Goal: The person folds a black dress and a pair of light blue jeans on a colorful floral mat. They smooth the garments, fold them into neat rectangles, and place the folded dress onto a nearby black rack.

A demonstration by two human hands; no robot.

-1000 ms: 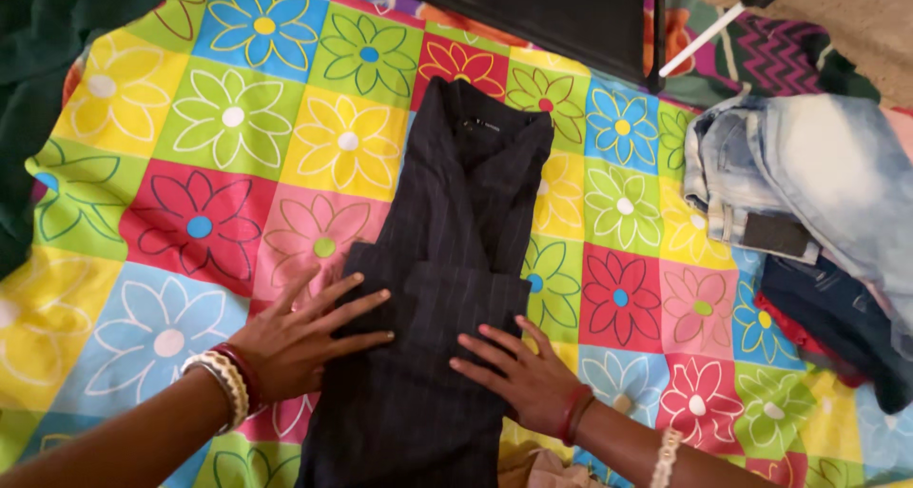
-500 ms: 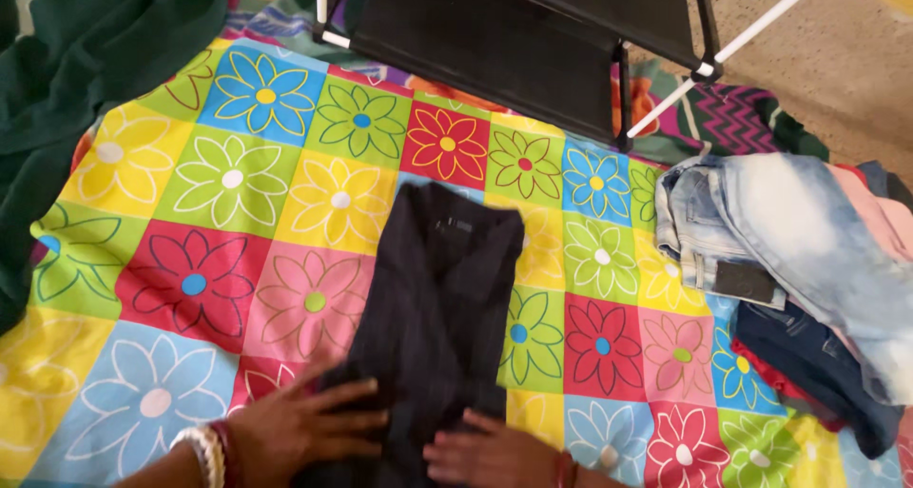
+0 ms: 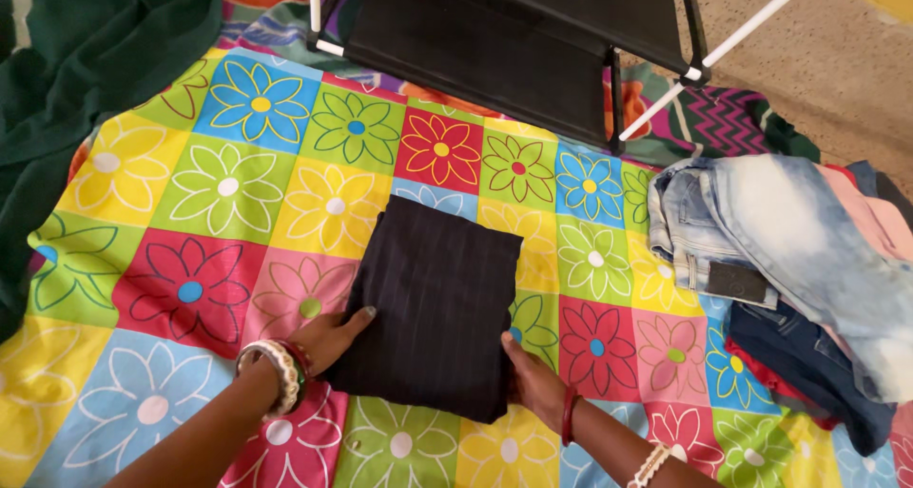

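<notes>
I see a dark folded shirt [image 3: 433,307] lying flat in the middle of the flower blanket [image 3: 228,193]. Its long side runs away from me. My left hand [image 3: 328,341] lies flat with fingers spread on its left edge. My right hand [image 3: 533,383] grips the right bottom edge. Both hands are just as near. A pile of jeans [image 3: 780,250] sits to the right, and a black rack [image 3: 514,41] stands beyond.

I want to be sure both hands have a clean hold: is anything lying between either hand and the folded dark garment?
Nothing visible: the left hand and right hand both touch the folded dark pinstriped garment directly at its sides.
</notes>
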